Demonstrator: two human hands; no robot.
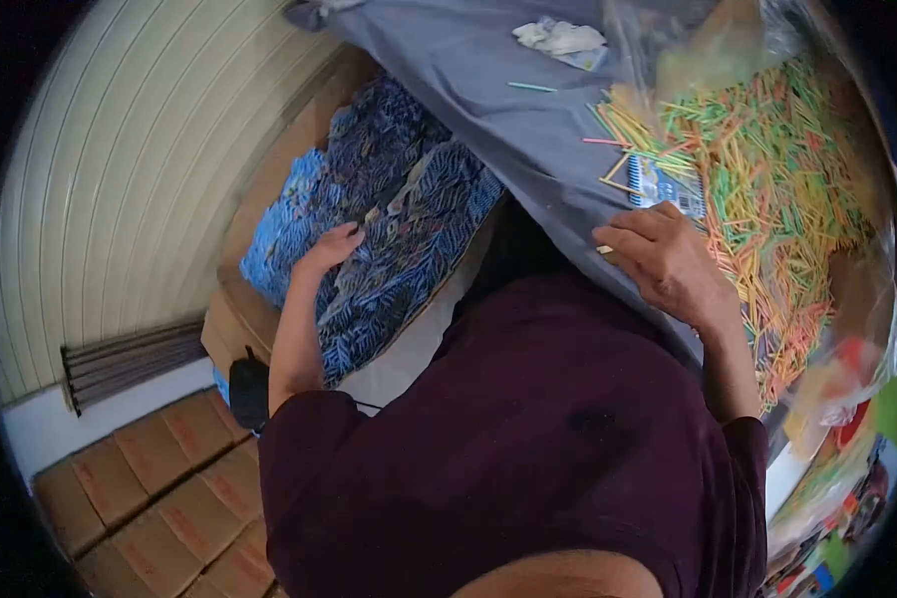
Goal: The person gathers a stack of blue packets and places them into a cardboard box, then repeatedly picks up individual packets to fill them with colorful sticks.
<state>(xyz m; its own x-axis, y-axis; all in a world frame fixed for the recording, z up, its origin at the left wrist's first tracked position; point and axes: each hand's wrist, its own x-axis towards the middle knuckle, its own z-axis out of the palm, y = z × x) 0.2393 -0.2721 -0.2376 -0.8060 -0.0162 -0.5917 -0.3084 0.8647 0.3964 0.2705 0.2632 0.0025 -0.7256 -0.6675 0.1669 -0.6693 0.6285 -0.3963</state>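
Note:
My left hand [331,248] reaches over a cardboard box filled with blue striped packets [384,289]. Its fingers stretch out at the packets, and nothing shows held in them. My right hand [665,261] is curled at the edge of the grey cloth [528,130]. A small pale yellow end of thin sticks [605,250] pokes out between its thumb and fingers; the rest is hidden by the hand. Just beyond the right hand lies a blue and white packet [658,184]. Beside it spreads a large heap of thin coloured sticks [767,179] in yellow, green, orange and pink.
A crumpled white tissue [560,38] and a lone green stick [533,88] lie on the cloth. Clear plastic film [668,50] covers part of the heap. Closed brown cartons [159,468] line the floor at lower left, below a ribbed wall [149,179].

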